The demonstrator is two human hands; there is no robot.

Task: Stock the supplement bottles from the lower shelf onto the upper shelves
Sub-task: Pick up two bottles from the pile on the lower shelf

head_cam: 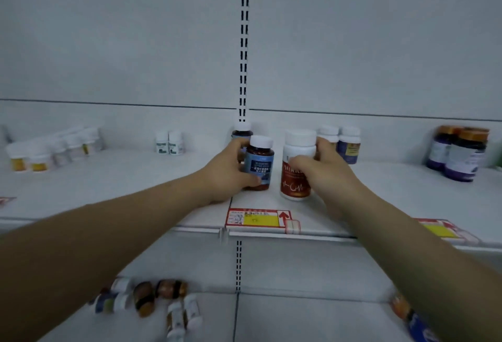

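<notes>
Both hands are extended onto the upper shelf [135, 178], each wrapped around one upright bottle near the front edge.

Left hand [225, 176]: closed around the blue-labelled amber bottle [258, 164], thumb across the lower label, fingers behind. White cap uppermost, base seemingly on the shelf. A like bottle [241, 131] is seen directly behind, so the bottle is judged to be set as the front unit of a row.

Right hand [320, 170]: closed around the white bottle with red label [296, 168], fingers curled over its right side and shoulder. The two held bottles stand just beside each other, not touching. The label is kept facing outward, presumably for shoppers.

Writing: white characters on a dark panel of the blue label, too blurred to be read. Red label: white lettering partly covered by fingers, a heartbeat trace below; no brand can be made out. Price tag [258, 218] on the shelf lip below the bottles: red border, yellow field, red upward arrow; print illegible.

Other stock on the upper shelf: two white-capped bottles with purple labels [349, 145] behind the right hand, two small white bottles [168, 143] left of centre.

Lower shelf [298, 320]: loose bottles lying on their sides [152, 298] at left, not yet stocked; task judged partway done
</notes>
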